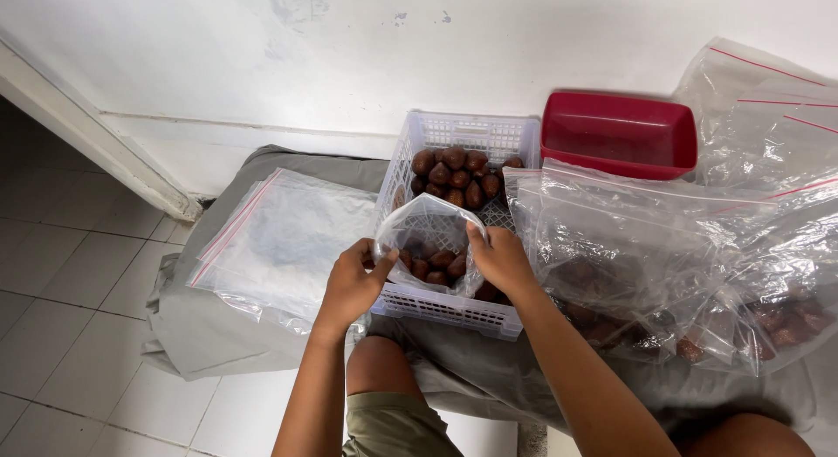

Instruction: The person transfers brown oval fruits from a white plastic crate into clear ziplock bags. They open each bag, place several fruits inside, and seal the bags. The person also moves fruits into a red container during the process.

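Clear plastic is what I hold: a small bag (429,239) open at the top, with brown fruits (434,265) inside it. My left hand (353,282) pinches the left side of the bag's mouth, and my right hand (500,258) pinches the right side, so each grip is closed on the bag. The bag sits between my two hands, inside a white basket (463,313) with holes in its walls. More brown fruits (458,176) lie piled in the basket just past my hands. To the left of my left hand lies a flat stack of empty clear bags (279,239) with red strips. To the right of my right hand is a heap of clear bags (663,247), some with fruit in them. Past that heap stands a red tub (620,134). All of it rests on a grey cloth (201,335) on the tiled floor (61,291).
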